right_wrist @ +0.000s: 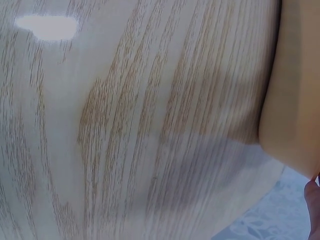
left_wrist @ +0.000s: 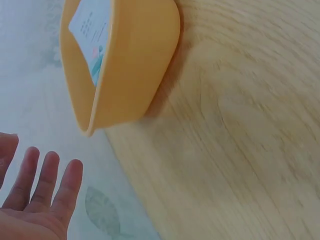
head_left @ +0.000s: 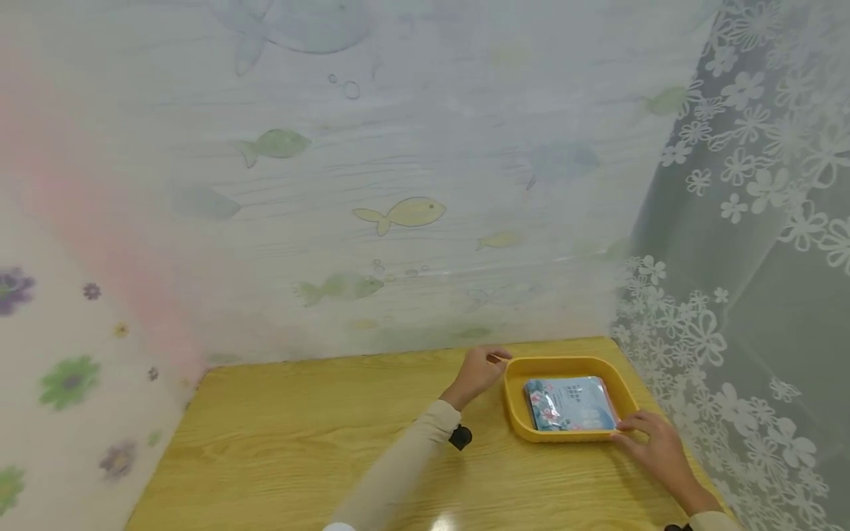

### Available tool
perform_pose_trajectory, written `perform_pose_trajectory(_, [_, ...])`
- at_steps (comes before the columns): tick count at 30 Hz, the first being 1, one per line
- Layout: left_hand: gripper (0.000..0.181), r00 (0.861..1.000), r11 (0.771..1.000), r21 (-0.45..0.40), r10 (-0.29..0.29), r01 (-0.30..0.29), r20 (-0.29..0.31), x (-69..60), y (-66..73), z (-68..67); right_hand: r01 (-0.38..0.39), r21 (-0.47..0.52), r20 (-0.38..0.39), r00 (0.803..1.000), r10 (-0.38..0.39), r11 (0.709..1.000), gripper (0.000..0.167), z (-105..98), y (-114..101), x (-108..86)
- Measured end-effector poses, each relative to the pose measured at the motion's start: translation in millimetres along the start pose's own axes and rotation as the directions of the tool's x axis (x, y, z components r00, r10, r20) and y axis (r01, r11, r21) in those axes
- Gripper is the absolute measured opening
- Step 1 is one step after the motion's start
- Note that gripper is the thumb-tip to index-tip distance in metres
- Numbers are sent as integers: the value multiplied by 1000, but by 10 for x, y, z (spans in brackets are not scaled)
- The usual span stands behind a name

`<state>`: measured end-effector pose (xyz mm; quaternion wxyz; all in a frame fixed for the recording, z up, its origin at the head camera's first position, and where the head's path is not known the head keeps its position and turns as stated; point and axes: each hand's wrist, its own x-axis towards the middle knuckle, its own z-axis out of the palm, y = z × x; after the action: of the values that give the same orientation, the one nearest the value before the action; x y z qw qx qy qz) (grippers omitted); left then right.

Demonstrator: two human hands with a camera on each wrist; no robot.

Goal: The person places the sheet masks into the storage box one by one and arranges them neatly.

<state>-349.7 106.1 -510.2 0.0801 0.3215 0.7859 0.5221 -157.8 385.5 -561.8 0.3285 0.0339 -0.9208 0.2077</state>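
Observation:
A yellow-orange plastic tray stands at the right side of the wooden table. Inside it lies a light-blue packet with pink flowers and printed text, perhaps one of a stack. My left hand is beside the tray's far left corner; in the left wrist view its fingers are spread and apart from the tray wall. At the near right corner, my right hand pinches the rim between thumb and fingers. Only a sliver of that hand shows in the right wrist view, by the tray's corner.
The wooden table meets a pale curtain printed with fish at its back edge. A flower-patterned sheet hangs on the left, and a sheer white-flowered curtain runs close along the right edge.

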Motion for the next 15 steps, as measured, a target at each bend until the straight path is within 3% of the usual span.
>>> perform_pose_trajectory(4, [20,999,999,29,27,-27,24,-56,-32,-214,5,5,38,999,-5,1000,24,-7,5,68])
perform_pose_trajectory(9, [22,999,999,45,17,-19,41,-156,-35,-479,-27,5,122,992,26,1000,22,-31,31,158])
perform_pose_trajectory(15, [25,998,994,102,26,-31,52,-382,-37,-785,-92,-5,185,978,92,996,23,-149,81,174])
